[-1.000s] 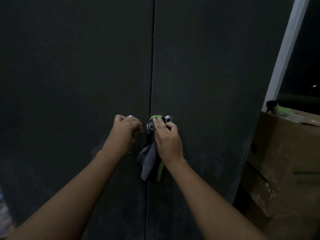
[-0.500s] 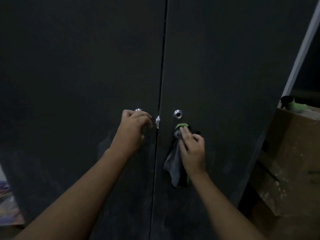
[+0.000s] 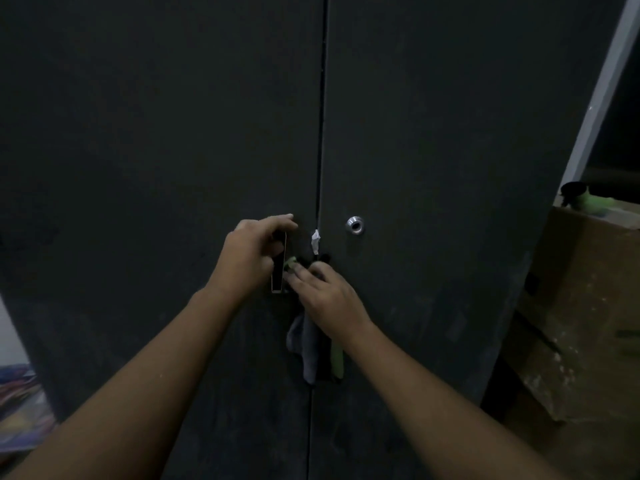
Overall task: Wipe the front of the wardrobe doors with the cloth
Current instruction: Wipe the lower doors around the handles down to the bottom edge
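Two tall dark wardrobe doors fill the view, the left door [image 3: 156, 168] and the right door [image 3: 450, 150], meeting at a centre seam. My left hand [image 3: 254, 252] curls around the vertical handle [image 3: 278, 271] near the left door's edge. My right hand [image 3: 327, 296] presses a grey and green cloth [image 3: 311, 348] against the doors just across the seam, beside that handle. The cloth hangs down below my palm. A round metal lock [image 3: 355, 225] sits on the right door above my right hand. A scrap of white paper [image 3: 315, 240] is stuck in the seam.
A worn cardboard box [image 3: 581, 306] stands close on the right with a green and black object [image 3: 585, 200] on top. A white frame strip [image 3: 602, 88] rises behind it. Colourful fabric [image 3: 20, 410] lies low at the left edge.
My right hand has slid the cloth down from the lock and then left across the seam toward the handle. My left hand stays on the left door's handle.
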Demonstrator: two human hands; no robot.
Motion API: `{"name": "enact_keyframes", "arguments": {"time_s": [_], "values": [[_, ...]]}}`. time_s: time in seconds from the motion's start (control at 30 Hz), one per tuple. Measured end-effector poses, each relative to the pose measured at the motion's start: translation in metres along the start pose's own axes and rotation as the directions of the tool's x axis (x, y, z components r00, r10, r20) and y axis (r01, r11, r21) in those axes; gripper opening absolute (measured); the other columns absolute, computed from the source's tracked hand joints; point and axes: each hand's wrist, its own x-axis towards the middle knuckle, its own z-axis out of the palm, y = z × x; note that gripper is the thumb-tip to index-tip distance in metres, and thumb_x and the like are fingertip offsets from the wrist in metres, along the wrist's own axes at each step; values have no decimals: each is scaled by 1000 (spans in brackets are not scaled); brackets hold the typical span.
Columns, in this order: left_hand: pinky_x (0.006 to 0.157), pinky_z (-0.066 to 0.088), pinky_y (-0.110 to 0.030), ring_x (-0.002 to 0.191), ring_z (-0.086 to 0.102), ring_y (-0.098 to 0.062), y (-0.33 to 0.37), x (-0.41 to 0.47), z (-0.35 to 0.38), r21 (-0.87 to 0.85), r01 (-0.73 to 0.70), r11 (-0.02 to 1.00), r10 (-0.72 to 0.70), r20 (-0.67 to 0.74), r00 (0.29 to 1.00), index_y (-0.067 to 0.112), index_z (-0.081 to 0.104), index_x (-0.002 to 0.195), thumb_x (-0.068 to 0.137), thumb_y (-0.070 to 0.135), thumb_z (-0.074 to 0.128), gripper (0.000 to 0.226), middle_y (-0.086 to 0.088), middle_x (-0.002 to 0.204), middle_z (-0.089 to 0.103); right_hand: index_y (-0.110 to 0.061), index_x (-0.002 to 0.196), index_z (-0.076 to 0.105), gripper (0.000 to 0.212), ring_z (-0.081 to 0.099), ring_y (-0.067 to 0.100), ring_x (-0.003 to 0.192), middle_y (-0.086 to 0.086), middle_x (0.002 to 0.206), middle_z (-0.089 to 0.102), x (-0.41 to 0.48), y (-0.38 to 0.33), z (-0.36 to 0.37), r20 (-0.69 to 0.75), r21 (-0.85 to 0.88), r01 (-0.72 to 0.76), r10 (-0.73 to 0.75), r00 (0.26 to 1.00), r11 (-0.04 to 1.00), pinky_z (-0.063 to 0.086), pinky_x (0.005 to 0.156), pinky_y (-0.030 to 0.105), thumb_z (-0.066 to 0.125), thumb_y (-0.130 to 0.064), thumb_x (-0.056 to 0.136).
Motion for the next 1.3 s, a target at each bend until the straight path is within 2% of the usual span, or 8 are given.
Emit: {"name": "enact_keyframes", "arguments": {"time_s": [0.17, 0.33, 0.63, 0.83, 0.93, 1.03, 1.17, 1.3], "values": [[102, 33, -21, 134, 40, -17, -16, -17, -18, 116, 95, 989, -94, -13, 995, 27, 57, 136, 90, 4, 63, 51, -8, 139, 50, -17, 119, 69, 32, 61, 17, 97, -4, 128, 66, 38, 1, -13, -75, -102, -50, 42, 996, 994, 52, 72, 31, 67, -11, 88], [102, 29, -24, 145, 21, -19, -34, -41, -26, 140, 95, 986, -80, -103, 991, 20, 60, 131, 90, -2, 58, 47, 9, 126, 39, -14, 131, 63, 38, 59, 21, 99, -1, 132, 64, 37, -13, 0, -177, 51, -302, 306, 935, 952, 55, 82, 36, 65, -10, 94], [96, 24, -20, 126, 25, -21, -60, -77, -7, 165, 73, 984, -63, -61, 996, 25, 64, 120, 84, 1, 60, 44, 26, 75, 48, -14, 133, 61, 40, 49, 20, 96, -2, 137, 60, -28, -28, 31, -30, 60, -278, 280, 959, 959, 57, 73, 33, 56, -8, 93], [102, 25, -27, 125, 27, -20, -69, -90, 7, 161, 85, 983, -72, -88, 994, 25, 65, 115, 86, 4, 61, 37, 18, 77, 59, -5, 124, 66, 35, 47, 18, 104, 6, 131, 65, 1, -19, 20, -101, 116, -240, 252, 962, 964, 49, 92, 23, 69, -2, 89], [90, 34, -22, 114, 30, -15, -65, -92, 13, 112, 199, 974, -186, -119, 975, 30, 66, 112, 90, 22, 64, 24, 16, 85, 63, -5, 127, 64, 33, 51, 20, 108, 7, 136, 61, 2, -31, 22, -59, 196, -280, 296, 953, 940, 43, 100, 20, 64, -6, 94], [76, 33, -11, 110, 23, -8, -61, -104, 35, 30, 321, 947, -319, -42, 947, 35, 61, 115, 88, 38, 67, 27, 15, 99, 61, -10, 139, 56, 42, 56, 12, 118, 1, 137, 59, -6, -65, 25, 19, 429, -501, 547, 837, 751, 41, 103, 15, 59, -12, 97], [88, 29, -12, 108, 33, -15, -49, -128, 75, -55, 277, 959, -279, -39, 959, 24, 63, 116, 97, 26, 59, 20, 13, 92, 59, -12, 142, 51, 42, 45, -16, 117, -6, 133, 57, -10, -113, 26, 157, 588, -700, 792, 590, 405, 34, 91, -3, 55, -11, 100], [96, 25, -12, 108, 50, -23, -59, -140, 98, -81, 386, 919, -394, -109, 913, 16, 52, 132, 98, 25, 55, 34, 9, 102, 61, -24, 142, 52, 53, 56, -7, 120, -14, 130, 61, -6, -128, 20, 456, 734, -676, 780, 428, -58, 44, 99, 15, 47, 2, 95]]}}
